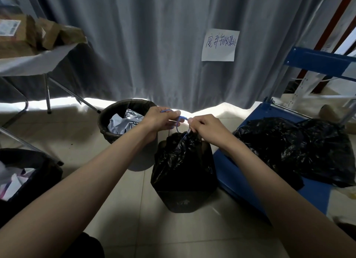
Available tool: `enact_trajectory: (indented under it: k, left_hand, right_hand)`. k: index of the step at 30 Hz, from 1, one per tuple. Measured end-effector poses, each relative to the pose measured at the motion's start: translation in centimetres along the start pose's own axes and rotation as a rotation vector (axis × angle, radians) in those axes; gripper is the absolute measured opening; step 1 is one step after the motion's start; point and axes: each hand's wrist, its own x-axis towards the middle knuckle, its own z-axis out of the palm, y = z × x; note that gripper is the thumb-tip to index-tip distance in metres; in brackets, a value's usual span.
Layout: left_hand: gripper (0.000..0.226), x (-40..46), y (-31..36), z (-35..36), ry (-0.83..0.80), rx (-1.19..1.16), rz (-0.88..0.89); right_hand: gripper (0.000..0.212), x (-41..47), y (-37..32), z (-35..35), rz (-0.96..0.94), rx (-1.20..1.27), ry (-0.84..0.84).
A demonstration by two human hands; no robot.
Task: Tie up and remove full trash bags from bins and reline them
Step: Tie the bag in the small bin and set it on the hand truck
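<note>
A black bin (183, 198) stands on the tiled floor in front of me with a full black trash bag (181, 155) gathered at its top. A blue drawstring (182, 119) runs from the bag's neck up between my hands. My left hand (159, 119) pinches the drawstring, with a loop of it over the fingers. My right hand (204, 127) grips the bag's gathered neck and the string just right of it. Both hands hover directly above the bin.
A round dark bin (107, 120) lined in black and full of crumpled paper stands behind left. Another lined bin (38, 167) sits at the left edge. Tied black bags (292, 147) lie on a blue cart (240, 180) at right. A grey curtain hangs behind; a folding table is at upper left.
</note>
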Motion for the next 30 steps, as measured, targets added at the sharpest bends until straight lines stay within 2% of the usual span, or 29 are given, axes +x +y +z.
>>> enact_trajectory:
  k: [4, 8, 10, 12, 16, 18, 21, 24, 27, 30]
  left_hand:
    - [0.034, 1.8, -1.6, -0.5, 0.127, 0.072, 0.001]
    - [0.038, 2.3, -2.8, -1.5, 0.223, 0.065, 0.006]
    - [0.041, 2.4, -3.6, -1.8, 0.283, 0.064, 0.013]
    - [0.041, 2.6, -4.8, -2.0, 0.294, 0.1, 0.008]
    - [0.029, 2.8, -5.7, -1.4, 0.185, 0.151, -0.011]
    - [0.021, 2.5, -4.9, -1.6, 0.067, 0.195, -0.033]
    - [0.046, 1.5, -3.6, -2.5, -0.065, 0.321, -0.094]
    - [0.057, 0.1, -2.8, -2.6, -0.166, 0.615, -0.153]
    - [0.058, -1.0, -2.6, -2.4, -0.317, 0.818, -0.257]
    - [0.068, -1.5, -3.9, -1.8, -0.421, 0.881, -0.252]
  right_hand:
    - [0.032, -2.4, 0.8, -1.8, 0.13, 0.062, -0.285]
    - [0.036, -4.8, 2.6, -3.4, 0.17, -0.02, -0.609]
    - [0.038, -5.9, 3.9, -4.1, 0.233, -0.007, -0.713]
    - [0.04, -6.9, 5.4, -4.8, 0.306, 0.014, -0.745]
    - [0.036, -7.4, 7.2, -4.7, 0.368, -0.097, -0.698]
    - [0.036, -6.8, 7.1, -3.8, 0.367, -0.084, -0.577]
    - [0.054, -4.9, 6.4, -1.9, 0.326, 0.02, -0.29]
    - [0.066, -3.2, 5.6, 0.8, 0.096, -0.036, -0.086]
    - [0.065, -2.2, 5.0, 3.3, -0.04, -0.156, -0.082]
    - [0.046, -1.4, 5.4, 4.9, -0.008, -0.266, -0.1]
